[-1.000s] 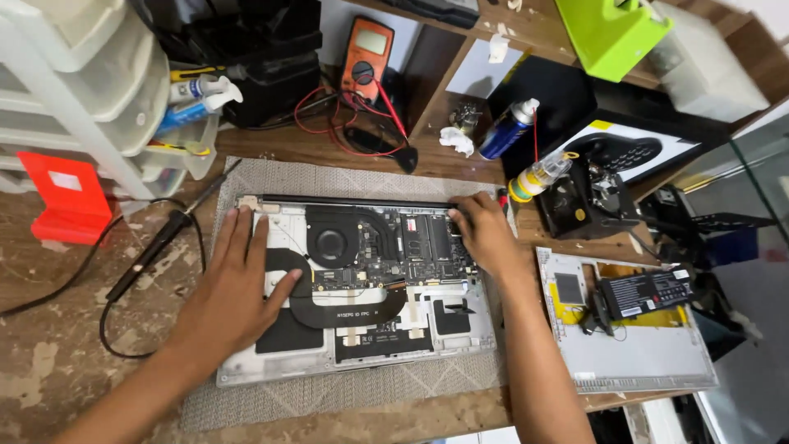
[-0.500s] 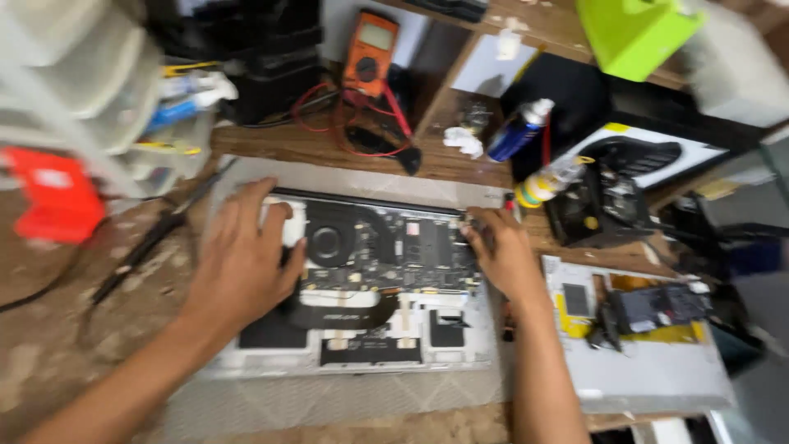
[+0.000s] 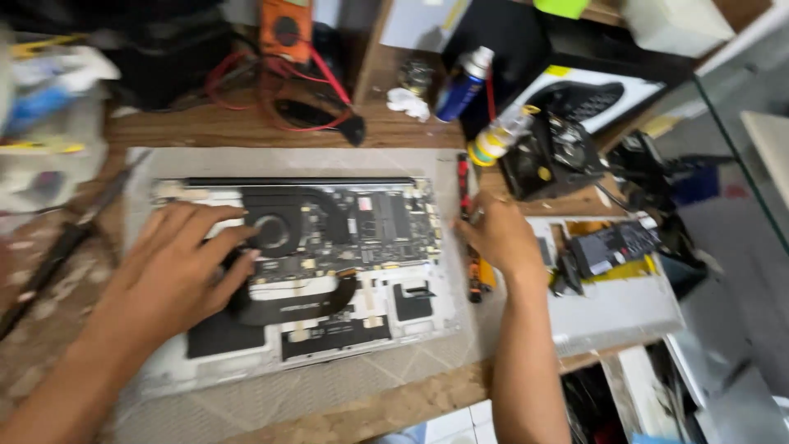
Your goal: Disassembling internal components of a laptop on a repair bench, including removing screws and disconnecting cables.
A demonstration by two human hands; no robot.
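Cluttered wooden surface (image 3: 386, 131) carries a grey mat under the opened silver laptop base (image 3: 329, 329), its dark circuit board (image 3: 353, 226) exposed. Left hand (image 3: 177, 271) lies spread on the fan side; right hand (image 3: 497, 238) curls around a red-and-black screwdriver (image 3: 468, 238) beside it. A slipping tip could gouge the board.

- Left hand (image 3: 177, 267): palm down, flat, fingers (image 3: 215, 215) spread and pointing to the upper right; thumb lies lower, apart from the rest.
- Left forearm: bare, enters from the lower left corner, rising diagonally to the wrist.
- Right hand (image 3: 497, 238): back of hand up, fingers curled inward and downward at the tips, knuckles raised.
- Right forearm: bare, enters from the bottom edge, runs nearly straight up to the wrist.
- Both hands well apart, at about the same height in view.
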